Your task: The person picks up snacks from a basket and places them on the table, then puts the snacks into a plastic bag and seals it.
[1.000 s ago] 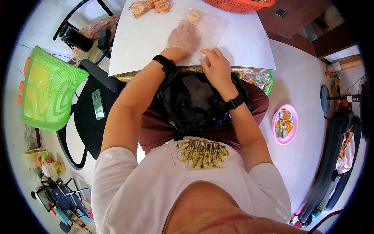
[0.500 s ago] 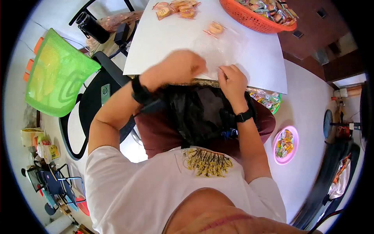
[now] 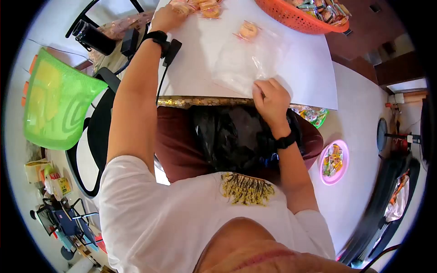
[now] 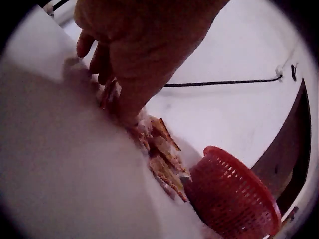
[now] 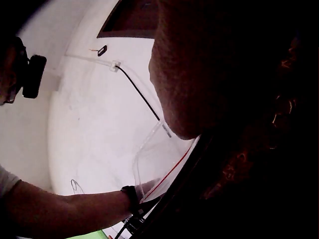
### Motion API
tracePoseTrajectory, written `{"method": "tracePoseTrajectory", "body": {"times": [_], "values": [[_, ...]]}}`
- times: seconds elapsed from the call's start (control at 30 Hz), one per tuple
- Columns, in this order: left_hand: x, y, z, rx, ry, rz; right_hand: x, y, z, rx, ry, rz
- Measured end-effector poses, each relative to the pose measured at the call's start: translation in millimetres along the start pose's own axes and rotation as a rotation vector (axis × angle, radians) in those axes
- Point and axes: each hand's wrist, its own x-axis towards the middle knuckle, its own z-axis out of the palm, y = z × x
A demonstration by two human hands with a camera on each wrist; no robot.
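At the table's far left edge, my left hand (image 3: 169,18) reaches into wrapped round biscuits (image 3: 209,8). The left wrist view shows the thumb and fingers of that hand (image 4: 142,47) closed round a packet beside other packets (image 4: 167,162). A clear plastic bag (image 3: 234,61) lies flat near the table's front edge, its near edge pinched by my right hand (image 3: 273,98). One wrapped biscuit (image 3: 248,30) lies at the bag's far end; whether it is inside, I cannot tell. In the right wrist view, the right hand (image 5: 187,84) is dark and its fingertips are hidden.
An orange basket (image 3: 296,18) full of packets stands at the table's back right. A black bag (image 3: 234,136) lies on the lap. A pink basin (image 3: 333,162) with packets is on the floor at right, and a green chair back (image 3: 59,100) is at left.
My left hand has left the clear bag and moved forward and left to the packet pile. The right hand stays at the bag's near edge, fingers now closed on it.
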Motion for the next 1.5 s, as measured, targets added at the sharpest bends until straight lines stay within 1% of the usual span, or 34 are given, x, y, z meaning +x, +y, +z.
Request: {"method": "tracePoseTrajectory", "body": {"times": [0.1,0.2,0.27,0.3,0.33,0.4,0.47,0.53,0.6,0.63,0.73,0.9,1.0,1.1,1.2,1.27,1.3,1.33,1.4,1.5], "values": [[-7,-8,-11,-0.032,-0.125,0.133,-1,1,0,0.022,-0.021,0.021],[-25,-26,-11,-0.558,-0.161,-0.063,-6,8,5,0.088,0.065,-0.013],[-62,-14,-35,-0.735,-0.145,-0.09,-9,5,-1,0.127,0.042,0.025],[-80,-11,-45,-0.808,-0.18,-0.072,-11,6,-1,0.15,0.039,0.037],[-103,-3,-59,-0.826,-0.179,-0.062,-12,7,-1,0.175,0.036,0.05],[-150,12,-80,-0.949,-0.21,-0.095,-12,7,-2,0.215,0.053,0.028],[-194,23,-96,-0.998,-0.341,-0.108,-13,10,-1,0.237,0.042,0.038],[-246,51,-109,-1.056,-0.553,-0.219,-12,4,-3,0.308,0.081,0.067],[-266,70,-105,-1.077,-0.645,-0.262,-13,-3,-4,0.322,0.098,0.083],[-268,77,-98,-1.132,-0.723,-0.299,-15,-5,-2,0.345,0.098,0.109],[-262,95,-81,-1.209,-0.826,-0.281,-16,-14,-3,0.34,0.091,0.138],[-238,112,-55,-1.43,-0.827,-0.295,-20,-21,-2,0.357,0.133,0.105],[-234,131,-54,-1.483,-0.815,-0.349,-19,-24,-3,0.327,0.156,0.06],[-214,136,-18,-1.626,-0.86,-0.297,-19,-27,-4,0.318,0.146,0.026],[-195,155,0,-1.724,-0.855,-0.238,-18,-25,-2,0.313,0.149,-0.002],[-183,159,8,-1.217,-0.561,0.422,-19,-24,-2,0.308,0.148,-0.01],[-177,161,12,-0.937,-0.438,0.657,-19,-23,-2,0.307,0.143,-0.009],[-173,163,11,-0.67,-0.261,0.856,-19,-21,-3,0.306,0.138,-0.009],[-163,166,9,-0.128,0.024,1.093,-20,-19,-4,0.318,0.117,0.024],[-172,184,-8,0.117,-0.133,0.969,-21,-12,-1,0.348,0.117,0.046]]}}
